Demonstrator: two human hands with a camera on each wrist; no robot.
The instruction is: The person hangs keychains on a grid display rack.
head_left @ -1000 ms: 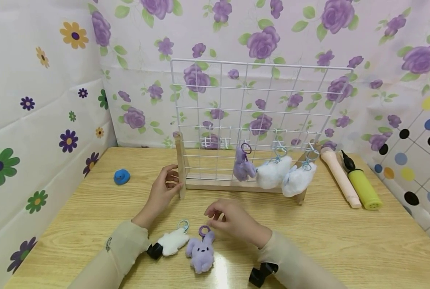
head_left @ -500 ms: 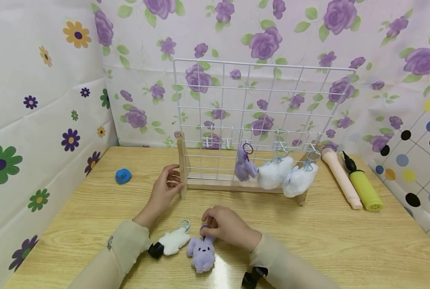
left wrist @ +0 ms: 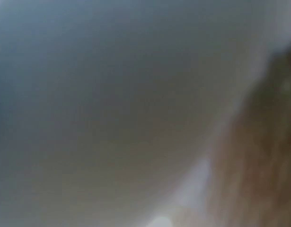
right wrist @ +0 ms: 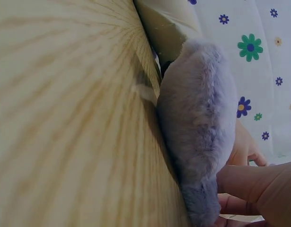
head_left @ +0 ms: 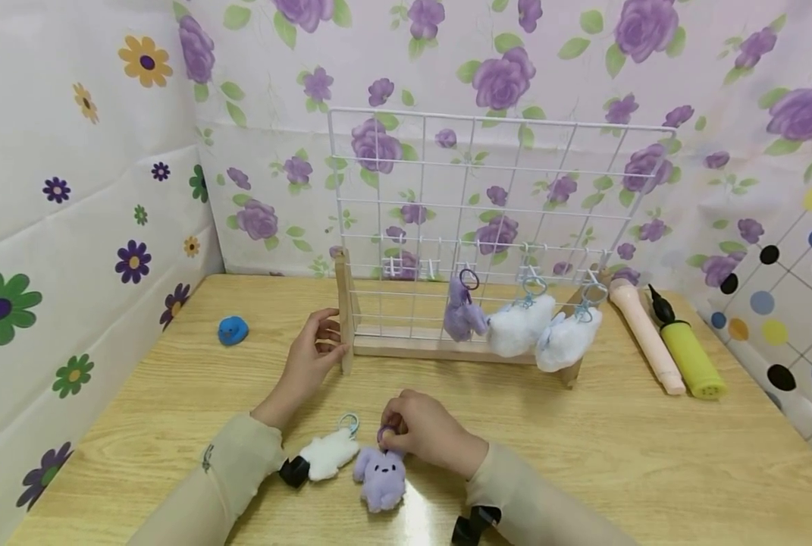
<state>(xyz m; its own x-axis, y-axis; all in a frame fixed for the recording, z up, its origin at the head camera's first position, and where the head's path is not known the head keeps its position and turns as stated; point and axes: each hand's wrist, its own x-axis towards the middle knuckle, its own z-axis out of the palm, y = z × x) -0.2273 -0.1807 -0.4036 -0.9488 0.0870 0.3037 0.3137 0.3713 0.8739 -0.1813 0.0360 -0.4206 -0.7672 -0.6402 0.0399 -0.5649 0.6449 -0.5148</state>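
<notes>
In the head view, a purple plush bunny keychain (head_left: 382, 479) lies face up on the table. My right hand (head_left: 433, 431) pinches it at its purple ring (head_left: 385, 433), beside the ear; the right wrist view shows the plush body (right wrist: 197, 113) close up, lying on the wood, with thumb and fingers at its ear end. My left hand (head_left: 308, 355) grips the left wooden post (head_left: 345, 311) of a white wire grid rack (head_left: 470, 163). Left of the bunny is a white plush keychain (head_left: 330, 455) with a light blue ring, next to the left sleeve. The left wrist view is a blur.
On the rack's hooks hang a purple plush (head_left: 463, 312) and two white plushes, one in the middle (head_left: 520, 326) and one at right (head_left: 568, 340). A blue toy duck (head_left: 232, 331) sits at left. A pink tube (head_left: 646, 337) and a yellow-green pump (head_left: 691, 358) lie at right.
My right hand has come down and left to the purple bunny's ring and now pinches it. The left hand stays at the rack's post.
</notes>
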